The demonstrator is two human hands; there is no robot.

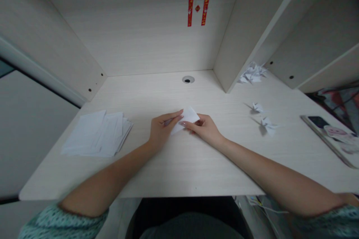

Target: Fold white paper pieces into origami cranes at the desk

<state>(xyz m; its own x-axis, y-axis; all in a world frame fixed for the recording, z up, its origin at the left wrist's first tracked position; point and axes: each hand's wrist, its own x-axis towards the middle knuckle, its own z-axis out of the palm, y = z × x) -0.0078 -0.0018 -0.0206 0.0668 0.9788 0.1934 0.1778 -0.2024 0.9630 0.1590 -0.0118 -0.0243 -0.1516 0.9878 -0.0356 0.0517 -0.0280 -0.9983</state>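
Note:
A small folded piece of white paper point(188, 115) is held between both hands, over the middle of the desk. My left hand point(162, 127) pinches its left side between thumb and fingers. On the right side, my right hand point(206, 128) grips it with the thumb in front and the fingers partly hidden behind. A stack of loose white paper sheets point(89, 134) lies to the left of my left hand. Two small folded paper figures, one farther back point(257, 107) and one nearer point(268, 125), rest to the right of my right hand.
A heap of folded white paper pieces point(253, 73) sits behind the upright divider panel point(244, 26). At the right lies a phone point(336, 134) with a pink picture on it. A round cable hole point(188, 79) is near the back wall, below red paper stickers point(190, 12).

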